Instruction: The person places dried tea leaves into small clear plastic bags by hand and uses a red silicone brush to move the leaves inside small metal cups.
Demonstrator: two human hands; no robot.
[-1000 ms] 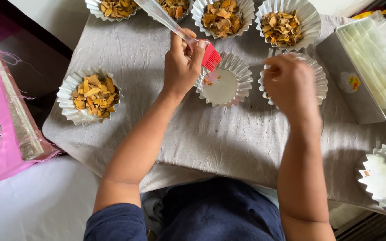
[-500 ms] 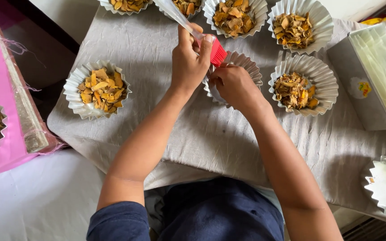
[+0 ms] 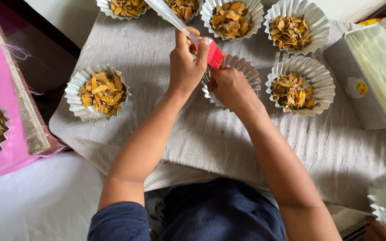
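Head view: I note the left hand (image 3: 186, 67) gripping a red-bristled brush (image 3: 215, 56) over an unfilled foil cup (image 3: 246, 71); the right hand (image 3: 231, 87) is closed on its rim. Surrounding filled cups (image 3: 98, 93) appear done; this one remains.

Grey cloth-covered table (image 3: 228, 147), filled fluted paper cups (image 3: 97, 93), metal box (image 3: 367, 85)

Person's body: dark navy short sleeve (image 3: 117, 221) at 7 o'clock, matching navy garment (image 3: 222, 209) at 6 o'clock; forearms bare.
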